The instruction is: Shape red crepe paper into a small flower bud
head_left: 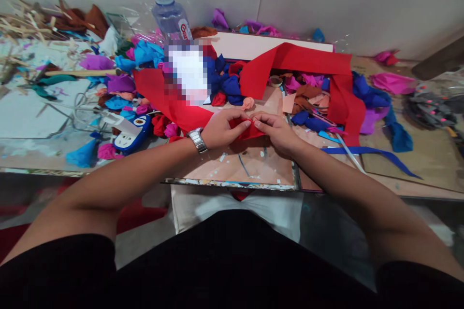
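Note:
My left hand, with a metal watch on its wrist, pinches a small piece of red material over the front of the table. Against it, my right hand holds the same piece, and the fingertips of both hands nearly meet. A long red strip runs from the left toward my hands. Behind my right hand, another wide red strip lies folded over the clutter. A small peach bundle sits just beyond my fingers.
A clear bottle with a white cap stands at the back. A blue and white power strip lies left of my hands. Blue bundles are heaped behind them. Wooden sticks pile up at far left; a blue strip lies right.

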The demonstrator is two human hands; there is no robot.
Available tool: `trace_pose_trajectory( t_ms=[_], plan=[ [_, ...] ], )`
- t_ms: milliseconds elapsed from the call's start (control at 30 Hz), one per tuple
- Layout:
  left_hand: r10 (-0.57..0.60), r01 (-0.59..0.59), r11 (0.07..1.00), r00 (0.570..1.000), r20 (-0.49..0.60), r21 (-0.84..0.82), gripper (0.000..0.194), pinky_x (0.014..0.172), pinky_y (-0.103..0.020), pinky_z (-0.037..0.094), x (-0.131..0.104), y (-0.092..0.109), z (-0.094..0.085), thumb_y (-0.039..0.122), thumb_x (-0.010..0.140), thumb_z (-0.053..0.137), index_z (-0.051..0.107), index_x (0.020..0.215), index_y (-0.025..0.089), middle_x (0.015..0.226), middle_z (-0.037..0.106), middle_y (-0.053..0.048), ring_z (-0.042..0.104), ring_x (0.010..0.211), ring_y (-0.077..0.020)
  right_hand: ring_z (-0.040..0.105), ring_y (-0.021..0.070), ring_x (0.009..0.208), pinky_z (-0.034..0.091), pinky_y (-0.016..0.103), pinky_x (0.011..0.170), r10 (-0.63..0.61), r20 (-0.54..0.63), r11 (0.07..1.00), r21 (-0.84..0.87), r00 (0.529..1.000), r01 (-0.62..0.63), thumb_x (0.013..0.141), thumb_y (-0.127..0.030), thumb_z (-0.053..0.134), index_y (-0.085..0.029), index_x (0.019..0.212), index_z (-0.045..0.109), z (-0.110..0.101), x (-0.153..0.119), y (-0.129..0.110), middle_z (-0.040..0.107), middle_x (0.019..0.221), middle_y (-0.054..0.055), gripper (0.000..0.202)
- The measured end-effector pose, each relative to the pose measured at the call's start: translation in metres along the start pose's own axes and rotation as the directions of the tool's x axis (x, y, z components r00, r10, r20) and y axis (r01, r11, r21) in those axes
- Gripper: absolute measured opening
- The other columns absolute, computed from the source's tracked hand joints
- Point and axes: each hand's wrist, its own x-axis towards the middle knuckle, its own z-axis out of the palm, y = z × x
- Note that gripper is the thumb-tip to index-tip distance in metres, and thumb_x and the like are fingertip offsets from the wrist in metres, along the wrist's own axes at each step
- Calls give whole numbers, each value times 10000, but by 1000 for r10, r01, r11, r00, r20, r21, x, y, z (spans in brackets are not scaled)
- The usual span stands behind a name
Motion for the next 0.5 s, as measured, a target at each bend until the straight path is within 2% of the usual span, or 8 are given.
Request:
trace_pose_trajectory(
  t_ms=[133, 333, 400, 500],
  plan=[
    [-26, 27, 998, 1000, 7, -49, 327, 827, -341, 561, 0, 3, -1, 462, 1018, 615, 774, 974, 179, 946, 814, -66, 709, 840, -189, 648, 172, 860, 572, 294, 770, 48, -6, 999, 26, 999, -48, 742, -698, 934, -210, 842, 737, 0, 0, -3, 729, 983, 25, 535],
    [-32, 31, 999, 998, -52, -13, 293, 808, -332, 538, 0, 5, 0, 424, 1008, 612, 766, 956, 180, 940, 799, -63, 695, 848, -185, 663, 178, 758, 596, 309, 653, 170, -59, 984, 61, 984, -166, 702, -670, 963, -222, 892, 764, -2, -1, -3, 738, 880, 18, 525],
    [-23, 22, 1000, 997, -68, -13, 288, 795, -329, 526, -1, 5, 1, 416, 1008, 614, 765, 948, 178, 924, 794, -60, 687, 836, -182, 659, 177, 752, 597, 313, 647, 166, -74, 985, 63, 983, -161, 698, -666, 966, -222, 881, 766, -2, -1, -3, 733, 892, 19, 520],
    [8, -10, 999, 997, -79, -34, 301, 785, -324, 520, -1, 5, 2, 428, 1006, 623, 766, 931, 174, 914, 793, -61, 681, 817, -178, 628, 150, 780, 563, 274, 684, 71, -74, 997, 31, 995, -69, 710, -654, 967, -205, 828, 767, -2, -2, -6, 730, 947, 23, 505]
  ],
)
